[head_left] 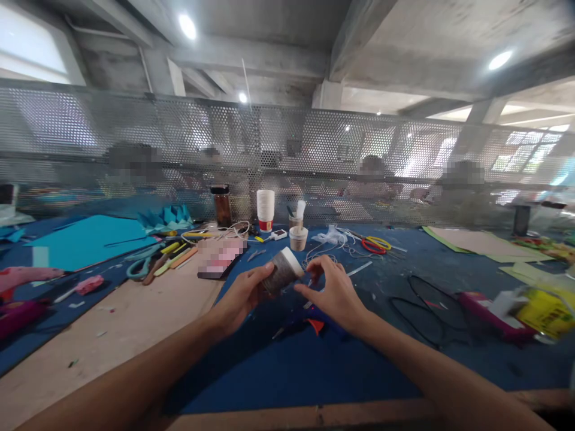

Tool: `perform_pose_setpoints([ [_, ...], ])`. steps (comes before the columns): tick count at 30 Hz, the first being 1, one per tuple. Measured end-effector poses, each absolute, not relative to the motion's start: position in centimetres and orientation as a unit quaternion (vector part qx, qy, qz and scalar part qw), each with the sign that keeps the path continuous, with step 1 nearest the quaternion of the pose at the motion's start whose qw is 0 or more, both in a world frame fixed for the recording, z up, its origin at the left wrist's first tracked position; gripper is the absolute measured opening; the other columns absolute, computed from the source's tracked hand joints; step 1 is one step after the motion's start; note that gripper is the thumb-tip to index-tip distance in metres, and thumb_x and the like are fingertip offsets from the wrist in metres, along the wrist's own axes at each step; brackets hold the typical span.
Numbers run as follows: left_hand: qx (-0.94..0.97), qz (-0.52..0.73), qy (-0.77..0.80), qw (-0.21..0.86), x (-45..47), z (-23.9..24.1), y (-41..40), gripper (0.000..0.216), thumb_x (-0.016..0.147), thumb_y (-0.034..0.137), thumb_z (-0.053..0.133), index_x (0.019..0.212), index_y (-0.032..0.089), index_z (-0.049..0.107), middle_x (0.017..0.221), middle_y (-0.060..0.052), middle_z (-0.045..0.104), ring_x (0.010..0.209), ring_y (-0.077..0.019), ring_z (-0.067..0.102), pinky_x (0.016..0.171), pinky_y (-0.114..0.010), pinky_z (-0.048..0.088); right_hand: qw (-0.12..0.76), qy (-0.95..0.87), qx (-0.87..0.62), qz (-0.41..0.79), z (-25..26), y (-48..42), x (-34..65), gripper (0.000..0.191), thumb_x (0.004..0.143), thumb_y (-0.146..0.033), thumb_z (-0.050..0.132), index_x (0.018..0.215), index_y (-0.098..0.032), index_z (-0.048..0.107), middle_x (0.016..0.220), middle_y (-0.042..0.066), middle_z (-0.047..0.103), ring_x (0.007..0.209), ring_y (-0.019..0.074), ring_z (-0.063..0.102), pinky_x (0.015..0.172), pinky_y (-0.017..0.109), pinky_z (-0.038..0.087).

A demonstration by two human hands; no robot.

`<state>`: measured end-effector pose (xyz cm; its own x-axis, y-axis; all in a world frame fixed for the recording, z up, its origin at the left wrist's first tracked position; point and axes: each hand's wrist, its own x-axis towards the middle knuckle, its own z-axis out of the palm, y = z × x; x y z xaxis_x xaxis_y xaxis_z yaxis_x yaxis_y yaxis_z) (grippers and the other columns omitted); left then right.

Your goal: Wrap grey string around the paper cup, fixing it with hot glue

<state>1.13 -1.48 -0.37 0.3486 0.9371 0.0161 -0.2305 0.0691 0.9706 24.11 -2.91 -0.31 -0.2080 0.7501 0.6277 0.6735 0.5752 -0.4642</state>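
My left hand [245,293] is closed around a paper cup [283,272], which has a grey wrapped side and a white rim. The cup is tilted, its rim toward the right. Just beside that rim is my right hand [335,290], its fingers curled and the thumb apart from the forefinger; I see nothing held between them. Beneath the hands, a dark blue glue gun [294,320] with a red-orange trigger lies on the blue table mat [278,374]. Thin cord [321,254] lies loosely heaped behind my right hand.
Behind are stacked paper cups [265,209], a brown jar [221,206] and a small tub [298,238]. Scissors [376,244] lie to the right, with a black cable [422,305]. Leftward are cutting tools [171,257], blue paper [92,239] and a pink glue gun [22,287]. A perforated screen [287,143] closes the back.
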Motion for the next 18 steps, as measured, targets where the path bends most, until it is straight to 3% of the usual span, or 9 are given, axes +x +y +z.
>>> perform_pose_setpoints([
  [3,0.515,0.45,0.338,0.647,1.2,-0.3,-1.7,0.043,0.091,0.053,0.07,0.115,0.017,0.076,0.108,-0.011,0.074,0.089,-0.0209,0.066,0.078,-0.031,0.053,0.436,-0.78,-0.447,0.048,-0.4,-2.8,24.1,0.033,0.085,-0.026,0.082,0.11,-0.023,0.061,0.098,-0.001,0.068,0.092,0.0203,0.066,0.09,0.039,0.042],
  [8,0.537,0.431,0.334,0.644,1.3,-0.6,-1.7,0.049,0.092,0.059,0.065,0.118,0.017,0.07,0.113,-0.012,0.073,0.093,-0.0243,0.069,0.081,-0.036,0.055,0.428,-0.786,-0.441,0.072,-0.1,-2.5,24.3,0.014,0.089,-0.023,0.078,0.091,-0.023,0.064,0.094,-0.002,0.067,0.09,0.0191,0.065,0.088,0.038,0.042],
  [14,0.586,0.466,0.4,0.528,1.6,-0.3,-1.8,0.063,0.073,0.047,0.086,0.125,0.018,0.066,0.121,-0.013,0.072,0.113,-0.0326,0.066,0.089,-0.041,0.053,0.429,-0.788,-0.433,0.086,0.2,-2.6,24.3,0.015,0.091,-0.024,0.076,0.085,-0.022,0.063,0.09,-0.001,0.067,0.089,0.0192,0.065,0.088,0.038,0.043],
  [18,0.606,0.486,0.413,0.476,1.7,0.5,-2.2,0.06,0.073,0.043,0.085,0.125,0.018,0.067,0.119,-0.012,0.074,0.116,-0.0331,0.066,0.102,-0.043,0.048,0.434,-0.778,-0.441,0.107,-0.2,-2.6,24.2,0.018,0.088,-0.025,0.079,0.099,-0.023,0.064,0.094,0.0,0.072,0.09,0.0198,0.068,0.091,0.039,0.045],
])
